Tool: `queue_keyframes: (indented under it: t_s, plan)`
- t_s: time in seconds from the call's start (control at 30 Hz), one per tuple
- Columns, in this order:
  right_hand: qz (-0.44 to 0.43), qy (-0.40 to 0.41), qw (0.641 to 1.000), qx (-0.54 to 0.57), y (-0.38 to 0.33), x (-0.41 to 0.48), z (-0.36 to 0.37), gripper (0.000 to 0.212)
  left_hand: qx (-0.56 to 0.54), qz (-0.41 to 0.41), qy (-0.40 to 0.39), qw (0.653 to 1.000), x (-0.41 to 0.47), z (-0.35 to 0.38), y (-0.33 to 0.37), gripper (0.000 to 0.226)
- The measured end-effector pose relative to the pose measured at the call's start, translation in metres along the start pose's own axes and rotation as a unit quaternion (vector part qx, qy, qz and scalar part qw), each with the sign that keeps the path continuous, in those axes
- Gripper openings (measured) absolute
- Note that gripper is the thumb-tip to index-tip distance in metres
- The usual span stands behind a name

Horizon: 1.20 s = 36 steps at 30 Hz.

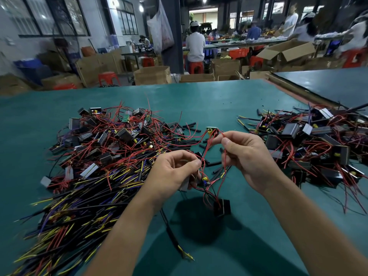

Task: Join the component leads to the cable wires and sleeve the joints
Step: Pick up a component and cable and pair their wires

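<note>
Head view showed both hands raised just above the green surface [219, 96], working a tangle of red leads [207, 148] between them. The left hand [175, 170] was curled, thumb and forefinger pinching the leads where they crossed; something grey sat under its palm, though what it was could not be told. The right hand [245, 156] was also curled, pinching one red lead near its upper end. A small board with yellow capacitor [210, 130] hung high on the leads, and a black box component [222, 207] lay on the surface below them. The black cable [169, 232] ran out from under the left forearm, its stripped yellow ends [187, 255] lying well apart from the leads. Loose black sleeve pieces [215, 163] lay just beyond the hands.

The step appeared to be freeing one lead from the tangle. Doing it well probably meant drawing that lead out gently so nothing tugged at the board, then threading a sleeve onto the wire before twisting the bare ends together. The cable end would have to come up to the lead first. Neighbouring piles of wired components [318, 146] could easily snag.
</note>
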State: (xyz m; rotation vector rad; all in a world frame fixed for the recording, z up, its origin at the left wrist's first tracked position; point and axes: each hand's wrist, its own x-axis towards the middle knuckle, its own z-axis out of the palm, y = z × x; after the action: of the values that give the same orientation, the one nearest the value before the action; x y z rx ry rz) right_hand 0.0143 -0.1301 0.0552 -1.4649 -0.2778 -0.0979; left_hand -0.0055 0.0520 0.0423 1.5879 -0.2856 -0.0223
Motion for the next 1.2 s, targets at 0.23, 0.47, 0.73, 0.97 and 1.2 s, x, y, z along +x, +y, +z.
queue_keyframes:
  t_s: [0.23, 0.47, 0.73, 0.97, 1.2]
  plan:
    - [0.042, -0.012, 0.989, 0.142, -0.010, -0.002, -0.006, 0.023, 0.012, -0.040, 0.004, 0.999, 0.000, -0.002, -0.005, 0.015]
    - [0.076, 0.024, 0.950, 0.303, -0.015, -0.003, -0.014, 0.018, -0.006, -0.092, 0.070, 0.993, 0.004, -0.002, -0.008, 0.026]
    - [0.076, 0.026, 0.960, 0.268, -0.018, -0.001, -0.011, 0.037, -0.045, -0.107, 0.070, 0.991, 0.004, -0.002, -0.007, 0.030]
    - [0.080, -0.078, 0.955, 0.275, -0.022, -0.008, -0.022, 0.045, 0.033, -0.147, -0.069, 0.986, -0.002, -0.002, -0.003, 0.012]
    - [0.061, -0.227, 0.967, 0.096, -0.016, -0.012, -0.017, 0.050, 0.195, -0.030, 0.119, 0.973, 0.007, 0.000, -0.018, 0.037]
